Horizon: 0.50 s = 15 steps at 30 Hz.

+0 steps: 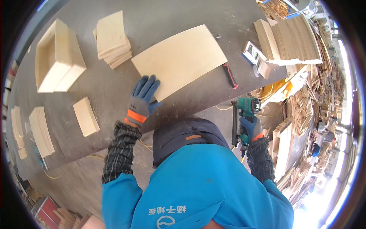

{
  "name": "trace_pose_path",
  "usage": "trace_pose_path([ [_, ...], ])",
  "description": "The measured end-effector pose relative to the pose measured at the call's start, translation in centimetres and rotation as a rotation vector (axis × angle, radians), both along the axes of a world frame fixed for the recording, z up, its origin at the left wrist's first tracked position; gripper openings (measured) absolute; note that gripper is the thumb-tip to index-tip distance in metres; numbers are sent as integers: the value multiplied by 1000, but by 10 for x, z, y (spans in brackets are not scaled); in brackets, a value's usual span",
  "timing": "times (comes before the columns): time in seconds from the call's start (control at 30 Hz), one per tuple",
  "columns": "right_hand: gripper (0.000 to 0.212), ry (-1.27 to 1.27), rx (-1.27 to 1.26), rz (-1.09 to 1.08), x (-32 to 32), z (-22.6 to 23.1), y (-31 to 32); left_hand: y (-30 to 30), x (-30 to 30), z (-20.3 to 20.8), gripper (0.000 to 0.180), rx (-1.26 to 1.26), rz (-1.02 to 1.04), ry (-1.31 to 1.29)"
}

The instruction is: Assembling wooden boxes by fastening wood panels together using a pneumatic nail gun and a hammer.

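A pale rectangular wooden panel (182, 59) lies on the dark table in front of me. My left hand (144, 95), in a grey-blue glove with an orange cuff, rests on the panel's near left corner with fingers stretched out and the thumb apart. Off the table's near edge at the right, my gloved right hand (249, 129) is wrapped round the grip of a green and black nail gun (248, 106). A tool with a red and black handle (230, 76) pokes out from under the panel's right edge; its head is hidden.
Wooden boxes (63, 57) stand at the far left, beside stacked small boards (112, 36). More board pieces (86, 116) lie near left. At the right are a small carton (251, 53) and a tall stack of thin panels (295, 40). Yellow hose (57, 176) trails below the table (183, 103).
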State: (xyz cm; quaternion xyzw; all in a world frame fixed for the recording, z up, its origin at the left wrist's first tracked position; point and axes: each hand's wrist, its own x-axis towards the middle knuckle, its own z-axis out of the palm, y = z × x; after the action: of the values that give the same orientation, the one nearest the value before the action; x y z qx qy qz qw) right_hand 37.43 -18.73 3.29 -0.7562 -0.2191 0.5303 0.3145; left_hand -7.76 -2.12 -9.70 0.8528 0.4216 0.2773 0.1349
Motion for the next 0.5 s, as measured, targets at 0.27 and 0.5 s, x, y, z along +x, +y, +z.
trace_pose_path([
  [0.27, 29, -60, 10, -74, 31, -15, -3, -50, 38, -4, 85, 131, 170, -23],
  [0.5, 28, -11, 35, -13, 38, -28, 20, -47, 141, 35, 77, -127, 428, 93],
])
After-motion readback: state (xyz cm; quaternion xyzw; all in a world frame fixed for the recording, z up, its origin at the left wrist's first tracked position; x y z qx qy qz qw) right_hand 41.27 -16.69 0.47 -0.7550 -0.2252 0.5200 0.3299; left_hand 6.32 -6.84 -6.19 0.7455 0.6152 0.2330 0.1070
